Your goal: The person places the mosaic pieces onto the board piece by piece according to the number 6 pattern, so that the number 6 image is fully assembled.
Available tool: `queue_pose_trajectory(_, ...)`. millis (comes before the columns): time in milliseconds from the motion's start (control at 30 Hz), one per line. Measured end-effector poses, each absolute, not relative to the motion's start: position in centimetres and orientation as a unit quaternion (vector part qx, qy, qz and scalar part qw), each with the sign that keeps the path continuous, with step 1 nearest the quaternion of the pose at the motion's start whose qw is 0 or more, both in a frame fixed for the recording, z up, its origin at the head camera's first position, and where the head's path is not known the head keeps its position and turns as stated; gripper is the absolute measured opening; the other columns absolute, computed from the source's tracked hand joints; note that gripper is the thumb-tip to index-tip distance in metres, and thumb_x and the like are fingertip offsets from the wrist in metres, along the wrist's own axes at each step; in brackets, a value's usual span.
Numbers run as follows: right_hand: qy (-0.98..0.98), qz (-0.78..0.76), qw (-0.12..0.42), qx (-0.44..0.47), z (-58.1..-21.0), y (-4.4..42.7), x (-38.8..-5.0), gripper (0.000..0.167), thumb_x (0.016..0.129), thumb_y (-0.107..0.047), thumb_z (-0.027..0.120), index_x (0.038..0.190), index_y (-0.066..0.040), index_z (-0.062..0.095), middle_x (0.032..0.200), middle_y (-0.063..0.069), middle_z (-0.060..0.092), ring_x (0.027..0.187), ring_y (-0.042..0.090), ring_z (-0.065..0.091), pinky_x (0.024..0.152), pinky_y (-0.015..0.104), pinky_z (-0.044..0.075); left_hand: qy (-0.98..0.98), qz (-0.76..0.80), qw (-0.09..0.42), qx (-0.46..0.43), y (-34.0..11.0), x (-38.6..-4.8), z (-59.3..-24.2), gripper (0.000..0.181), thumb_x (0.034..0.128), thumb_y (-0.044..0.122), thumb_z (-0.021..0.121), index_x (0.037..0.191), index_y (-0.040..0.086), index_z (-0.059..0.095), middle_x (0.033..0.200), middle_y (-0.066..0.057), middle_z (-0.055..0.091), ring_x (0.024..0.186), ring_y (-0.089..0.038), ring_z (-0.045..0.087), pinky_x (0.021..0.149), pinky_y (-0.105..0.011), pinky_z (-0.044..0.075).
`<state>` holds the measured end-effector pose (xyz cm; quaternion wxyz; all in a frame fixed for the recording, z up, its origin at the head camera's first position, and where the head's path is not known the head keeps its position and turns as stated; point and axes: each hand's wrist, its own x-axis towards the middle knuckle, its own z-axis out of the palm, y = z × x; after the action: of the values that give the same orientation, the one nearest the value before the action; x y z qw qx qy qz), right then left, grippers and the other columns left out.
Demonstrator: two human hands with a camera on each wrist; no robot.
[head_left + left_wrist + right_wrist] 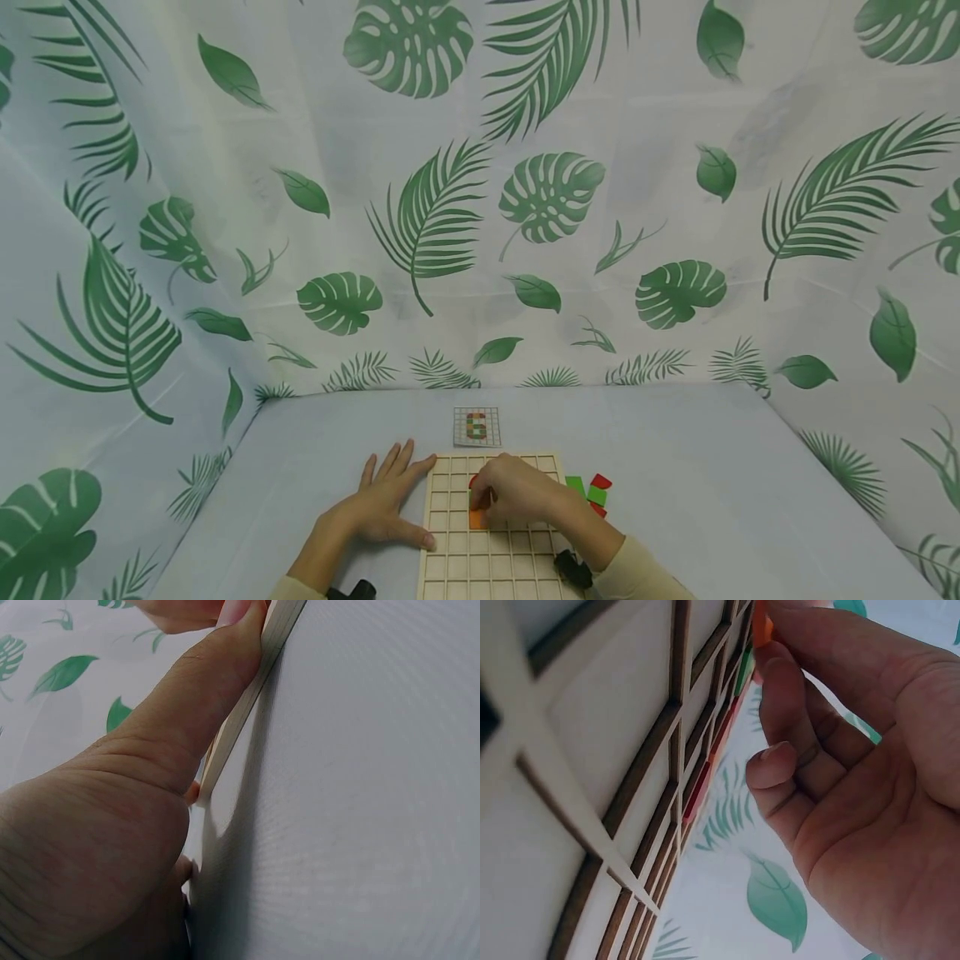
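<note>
- I find the orange piece [762,627] at the gridded board [447,567], nearer the board's left edge than its right and toward its far edge.
- Right hand [517,492]: I read the grip as closed to a narrow pinch, thumb against forefinger, with the orange piece between them. The remaining fingers curl inward, holding nothing.
- Left hand [381,506]: fingers spread and straight, thumb on the board's left edge, forefinger at its far left corner. I record nothing grasped.
- Orange also shows beside the fingertips in the head view; I cannot tell whether it is the same piece.
- Risk one: the piece could seat crooked across a raised divider. Probable cause: the right hand covers the target cells, so alignment goes unseen.
- Risk two: the red piece [473,481] under the fingertips could be nudged out of place by a knuckle on withdrawal.
- Risk three: the board could slide over the surface [697,467] if I ease the left hand's pressure while the right presses sideways.
- Risk four: the loose pieces [575,485] just beyond the board's right edge lie close to the right forearm [588,529]; a low return could scatter them.
- Risk five: the black wrist device [573,569], over the board's right side, could catch a divider.
- Reference card [477,427]: just beyond the board's far edge, unobstructed.
</note>
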<state>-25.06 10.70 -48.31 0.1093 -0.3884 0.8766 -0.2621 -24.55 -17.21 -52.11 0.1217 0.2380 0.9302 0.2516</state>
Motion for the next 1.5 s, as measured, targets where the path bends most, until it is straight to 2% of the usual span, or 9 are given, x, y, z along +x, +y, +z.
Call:
queue_pose_trajectory(533, 0.884, -0.226, 0.085, -0.400, -48.3, 10.8, -24.7, 0.016, 0.076, -0.007, 0.088, 0.087, -0.019, 0.084, 0.081, -0.018, 0.071, 0.069, -0.006, 0.056, 0.067, 0.015, 0.050, 0.931, 0.250, 0.121, 0.235, -17.2, -24.5, -52.0, 0.123, 0.0662, 0.074, 0.084, 0.165, 0.028, 0.029, 0.174, -0.023, 0.000, 0.161, -0.046, -0.005, 0.120, -0.074, -0.013)
queue_pose_trajectory(767, 0.879, -0.250, 0.063, -0.400, -47.9, 12.3, -25.0, 0.010, 0.084, -0.014, 0.085, 0.093, -0.018, 0.084, 0.085, -0.013, 0.072, 0.073, -0.002, 0.058, 0.065, 0.016, 0.050, 0.934, 0.246, 0.122, 0.228, -17.0, -24.6, -52.0, 0.123, 0.0646, 0.076, 0.084, 0.165, 0.028, 0.031, 0.175, -0.022, 0.001, 0.162, -0.045, -0.005, 0.121, -0.074, -0.012)
queue_pose_trajectory(1067, 0.891, -0.273, 0.032, -0.361, -47.7, 16.2, -25.7, 0.026, 0.088, -0.018, 0.084, 0.112, -0.010, 0.080, 0.101, 0.001, 0.076, 0.078, 0.006, 0.062, 0.069, 0.022, 0.054, 0.937, 0.243, 0.126, 0.217, -16.9, -24.7, -52.1, 0.125, 0.0624, 0.077, 0.085, 0.164, 0.028, 0.032, 0.175, -0.021, 0.002, 0.162, -0.044, -0.005, 0.121, -0.074, -0.012)
queue_pose_trajectory(1267, 0.912, -0.265, 0.034, -0.310, -47.8, 18.9, -25.8, 0.028, 0.090, -0.019, 0.082, 0.116, -0.011, 0.079, 0.103, -0.003, 0.075, 0.083, 0.007, 0.063, 0.071, 0.024, 0.054, 0.936, 0.247, 0.125, 0.219, -16.9, -24.7, -52.1, 0.125, 0.0626, 0.076, 0.085, 0.164, 0.028, 0.032, 0.175, -0.021, 0.002, 0.162, -0.044, -0.005, 0.121, -0.074, -0.012)
queue_pose_trajectory(1500, 0.919, -0.273, 0.038, -0.283, -47.6, 21.2, -25.8, 0.029, 0.089, -0.018, 0.083, 0.116, -0.009, 0.079, 0.103, 0.000, 0.075, 0.082, 0.011, 0.061, 0.066, 0.023, 0.052, 0.936, 0.245, 0.123, 0.221, -16.9, -24.7, -52.1, 0.125, 0.0624, 0.076, 0.085, 0.165, 0.028, 0.031, 0.175, -0.022, 0.002, 0.162, -0.044, -0.005, 0.121, -0.074, -0.012)
